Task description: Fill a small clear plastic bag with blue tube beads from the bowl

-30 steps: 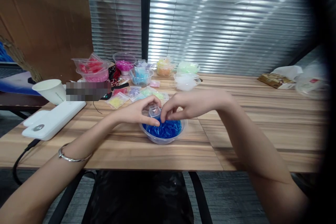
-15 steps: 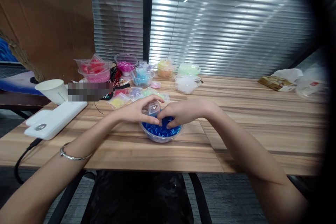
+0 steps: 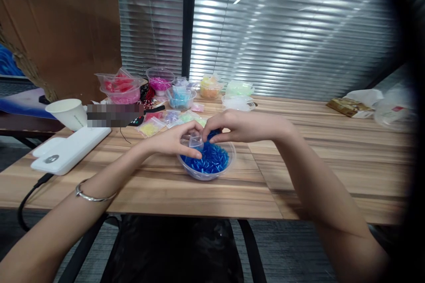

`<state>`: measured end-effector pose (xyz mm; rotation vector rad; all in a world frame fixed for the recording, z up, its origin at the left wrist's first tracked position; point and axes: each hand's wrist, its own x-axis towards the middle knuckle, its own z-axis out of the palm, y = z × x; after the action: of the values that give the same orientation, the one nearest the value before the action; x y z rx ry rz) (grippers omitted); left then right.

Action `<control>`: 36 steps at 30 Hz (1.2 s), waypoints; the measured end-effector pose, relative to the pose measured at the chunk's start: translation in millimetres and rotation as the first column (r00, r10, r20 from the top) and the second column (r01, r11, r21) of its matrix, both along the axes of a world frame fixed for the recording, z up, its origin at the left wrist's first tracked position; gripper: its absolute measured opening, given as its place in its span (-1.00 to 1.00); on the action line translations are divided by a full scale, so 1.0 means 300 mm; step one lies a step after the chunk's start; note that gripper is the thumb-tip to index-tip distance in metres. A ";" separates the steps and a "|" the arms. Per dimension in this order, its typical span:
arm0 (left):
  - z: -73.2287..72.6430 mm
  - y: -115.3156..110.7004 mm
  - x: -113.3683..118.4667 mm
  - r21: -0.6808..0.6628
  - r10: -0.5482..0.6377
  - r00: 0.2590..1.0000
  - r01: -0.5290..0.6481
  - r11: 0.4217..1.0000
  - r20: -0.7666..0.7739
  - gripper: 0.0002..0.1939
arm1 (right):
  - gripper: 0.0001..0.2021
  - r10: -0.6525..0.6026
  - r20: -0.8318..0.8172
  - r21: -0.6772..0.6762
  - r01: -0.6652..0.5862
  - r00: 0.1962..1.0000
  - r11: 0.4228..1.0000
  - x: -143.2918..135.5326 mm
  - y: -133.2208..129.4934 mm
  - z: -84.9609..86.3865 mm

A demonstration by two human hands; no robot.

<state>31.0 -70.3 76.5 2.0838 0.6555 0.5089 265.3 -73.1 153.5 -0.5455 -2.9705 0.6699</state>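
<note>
The bowl (image 3: pixel 206 177) sits on the table (image 3: pixel 318 150) near its front edge, with the pieces (image 3: pixel 214 159) in it and the small container (image 3: pixel 196 141) at its left rear part. Behind lie the small bags (image 3: pixel 149 128), and beyond them the tubs (image 3: pixel 181 98). The charger (image 3: pixel 75 149) lies left, before the cup (image 3: pixel 68 113). The packet (image 3: pixel 348 107) is far right; the blinds (image 3: pixel 285 31) stand behind the table.

Head-worn view — facing forward, down, fairly near.
</note>
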 end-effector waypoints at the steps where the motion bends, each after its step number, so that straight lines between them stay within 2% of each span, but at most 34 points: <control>1: -0.001 0.000 0.000 0.004 0.003 1.000 -0.003 1.000 -0.005 -0.47 | -0.81 -0.001 -0.014 0.014 0.001 1.000 1.000 -0.001 -0.001 0.000; 8: -0.002 -0.001 0.003 0.065 0.024 0.999 -0.023 0.998 -0.021 -0.44 | -0.76 -0.022 -0.090 0.092 0.030 0.996 0.995 -0.029 -0.023 -0.002; 20: -0.008 0.003 0.003 0.082 0.011 1.000 -0.011 0.997 -0.008 -0.39 | -0.73 0.014 -0.128 0.123 0.002 0.992 0.992 -0.050 -0.035 -0.016; 36: -0.010 0.005 0.002 0.072 -0.008 1.000 0.008 0.997 -0.009 -0.36 | -0.73 0.001 -0.191 -0.005 -0.002 0.982 1.000 -0.046 -0.037 -0.008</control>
<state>31.4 -68.8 73.6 2.1560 0.6417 0.5262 251.5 -84.3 151.2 -0.4509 -2.7917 0.6889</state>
